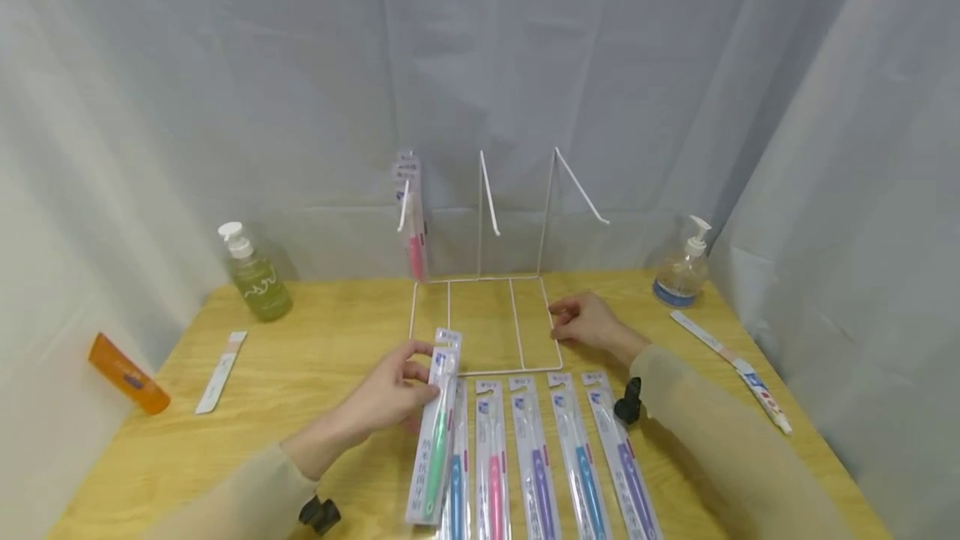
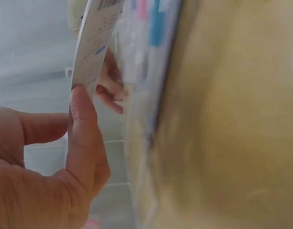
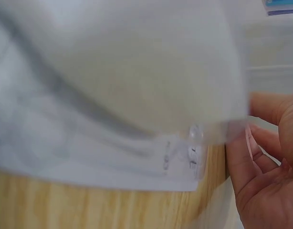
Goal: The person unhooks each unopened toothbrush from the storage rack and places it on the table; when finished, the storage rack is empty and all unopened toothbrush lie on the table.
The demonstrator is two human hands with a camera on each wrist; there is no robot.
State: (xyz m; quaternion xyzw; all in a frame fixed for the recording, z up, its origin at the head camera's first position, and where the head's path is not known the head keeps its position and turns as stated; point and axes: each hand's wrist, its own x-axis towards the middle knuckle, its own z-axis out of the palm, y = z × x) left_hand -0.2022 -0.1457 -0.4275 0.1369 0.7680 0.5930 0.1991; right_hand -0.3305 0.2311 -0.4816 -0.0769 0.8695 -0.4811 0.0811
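The left hand [image 1: 392,394] pinches a green-handled, plastic-packed toothbrush [image 1: 437,433]. The right hand [image 1: 588,323] touches the white wire rack's [image 1: 517,323] right edge, grip unclear.

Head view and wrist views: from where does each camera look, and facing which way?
Head: on the head, facing forward and down at the wire rack; left hand, right hand and sleeves show.
Left wrist: on that wrist, facing along the left hand to the green toothbrush pack it holds; the right hand shows beyond.
Right wrist: on that wrist, facing the tabletop and the right hand; much is blurred.
Shared: head and left wrist views both show both hands and that pack.
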